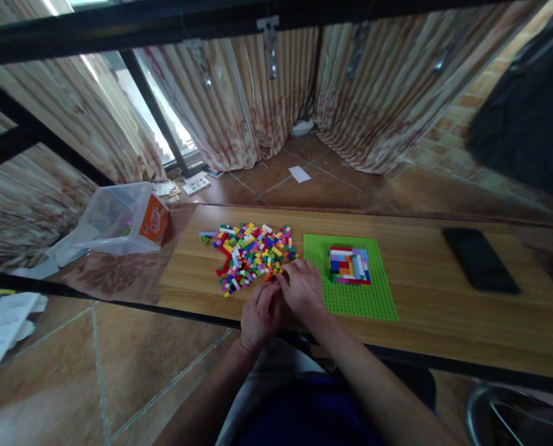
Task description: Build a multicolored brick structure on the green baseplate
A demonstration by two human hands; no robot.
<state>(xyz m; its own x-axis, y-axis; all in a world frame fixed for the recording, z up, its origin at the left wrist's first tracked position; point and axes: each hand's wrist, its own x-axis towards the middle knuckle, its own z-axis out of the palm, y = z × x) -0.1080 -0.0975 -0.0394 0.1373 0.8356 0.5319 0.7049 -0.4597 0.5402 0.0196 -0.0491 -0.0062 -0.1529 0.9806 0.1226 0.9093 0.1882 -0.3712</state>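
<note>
A heap of small coloured bricks (251,251) lies on the wooden table (425,310). To its right is a green baseplate (351,297) with a low multicoloured brick build (349,265) on it. My left hand (258,314) and my right hand (302,288) meet at the near edge of the heap, fingers curled and pressed together. What they pinch is too small to make out; a speck of orange shows between them.
A black phone (480,258) lies at the table's right. A clear plastic tub (125,218) with an orange label lies tilted beyond the left end. Curtains, black frame bars and a tiled floor with papers (299,174) surround the table.
</note>
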